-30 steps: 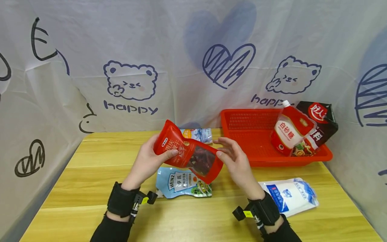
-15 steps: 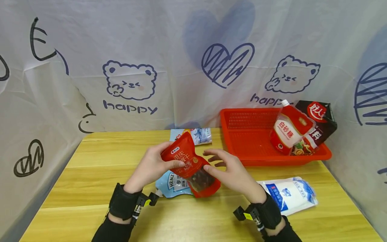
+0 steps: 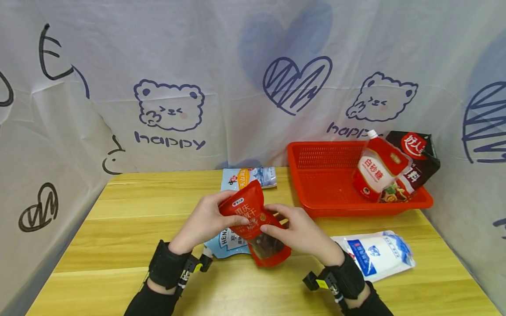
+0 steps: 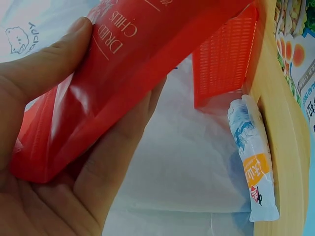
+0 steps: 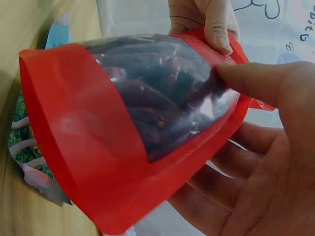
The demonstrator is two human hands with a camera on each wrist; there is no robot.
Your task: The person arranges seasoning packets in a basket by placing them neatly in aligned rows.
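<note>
A red bag of dried chilis (image 3: 250,205) with a clear window hangs tilted over the table between both hands. My left hand (image 3: 205,221) grips its upper left part, thumb on the front face and fingers behind, as the left wrist view shows. At the bag's right side is my right hand (image 3: 300,230). In the right wrist view its thumb presses by the window of dark chilis (image 5: 162,93) while its fingers lie behind the bag. Below the bag lies a light blue Heinz salad dressing pouch (image 3: 225,246), partly hidden by bag and hands.
A red plastic basket (image 3: 322,186) stands at the back right, holding a red-and-white white sugar pouch (image 3: 373,173) and a black seasoning bag (image 3: 424,153). A white-and-blue pouch (image 3: 381,254) lies at the right. Another small pouch (image 3: 261,175) with an orange label lies by the back cloth.
The chili bag has come down and turned more upright, its window end swinging down over the Heinz pouch. My right hand has moved left and taken hold of its side.
</note>
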